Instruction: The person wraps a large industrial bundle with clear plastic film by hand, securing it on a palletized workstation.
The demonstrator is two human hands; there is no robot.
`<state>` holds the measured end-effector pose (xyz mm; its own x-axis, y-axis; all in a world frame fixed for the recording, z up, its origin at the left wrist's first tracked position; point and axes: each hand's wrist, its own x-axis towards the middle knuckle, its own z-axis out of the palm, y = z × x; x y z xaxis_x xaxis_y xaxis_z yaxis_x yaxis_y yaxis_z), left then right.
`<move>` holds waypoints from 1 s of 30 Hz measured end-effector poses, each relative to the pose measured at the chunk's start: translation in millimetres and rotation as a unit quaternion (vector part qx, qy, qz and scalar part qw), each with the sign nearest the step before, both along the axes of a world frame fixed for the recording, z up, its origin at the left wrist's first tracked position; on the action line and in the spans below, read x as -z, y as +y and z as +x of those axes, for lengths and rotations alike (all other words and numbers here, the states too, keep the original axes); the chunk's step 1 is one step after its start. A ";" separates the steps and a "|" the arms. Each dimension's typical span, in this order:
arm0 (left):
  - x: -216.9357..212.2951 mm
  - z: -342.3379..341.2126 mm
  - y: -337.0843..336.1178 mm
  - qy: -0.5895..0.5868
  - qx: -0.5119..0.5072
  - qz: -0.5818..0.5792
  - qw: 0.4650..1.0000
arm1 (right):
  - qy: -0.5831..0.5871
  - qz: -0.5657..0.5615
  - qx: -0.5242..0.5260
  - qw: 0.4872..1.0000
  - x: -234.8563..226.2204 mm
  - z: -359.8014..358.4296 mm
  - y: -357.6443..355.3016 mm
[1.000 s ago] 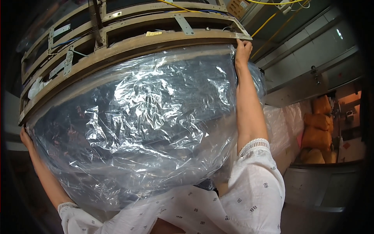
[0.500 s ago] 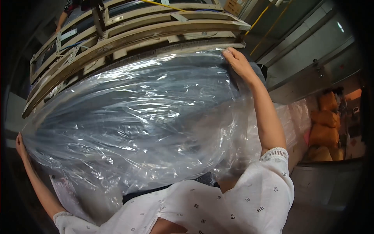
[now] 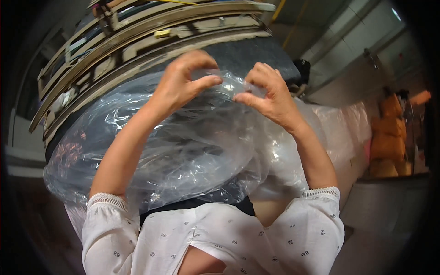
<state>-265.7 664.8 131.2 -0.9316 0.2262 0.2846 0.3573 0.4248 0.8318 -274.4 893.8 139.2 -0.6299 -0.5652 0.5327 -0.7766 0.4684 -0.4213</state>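
under the wooden racks (image 3: 137, 41), both hands (image 3: 183, 82) (image 3: 268, 94) pinch the clear plastic bag (image 3: 183, 146) (dark bundle inside).

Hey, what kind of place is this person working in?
Probably a workshop or small factory. Stacked wooden frames fill the top of the view, orange sacks are piled at the right, and both hands, left hand and right hand, pinch a large clear plastic bag.
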 end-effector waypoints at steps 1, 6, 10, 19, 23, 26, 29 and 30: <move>11.4 -9.3 9.6 -0.174 0.093 0.085 0.977 | -0.005 0.001 0.013 1.000 5.0 6.0 13.3; 60.4 -22.6 -43.6 0.083 -0.051 -0.060 0.993 | -0.166 0.277 0.142 0.936 114.3 73.4 178.6; 66.5 4.3 -137.0 0.042 -0.186 -0.135 0.972 | -0.363 0.590 0.278 0.665 183.7 162.5 358.4; 101.6 199.2 -490.9 -0.045 -0.447 -0.237 0.862 | 0.128 0.198 0.553 0.799 33.9 -56.4 374.7; 128.3 296.9 -548.2 -0.123 -0.523 -0.155 0.829 | 0.120 -0.240 0.379 0.886 -37.2 -162.9 233.5; 128.7 347.1 -526.7 -0.151 -0.515 -0.196 0.821 | -0.040 -0.238 0.207 0.948 -12.7 -132.3 131.2; 142.2 411.8 -535.9 -0.128 -0.540 -0.082 0.828 | 0.143 0.178 0.160 0.960 102.7 -160.2 138.1; 136.8 435.7 -544.9 -0.135 -0.551 -0.085 0.819 | 0.164 0.150 0.180 0.958 93.1 -144.1 112.7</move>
<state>170.0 119.9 -5.6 -0.6206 -0.7794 0.0860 -0.5086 0.4835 0.7124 -418.6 1006.5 46.1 -0.6397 -0.5015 0.5825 -0.6099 0.7924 0.0125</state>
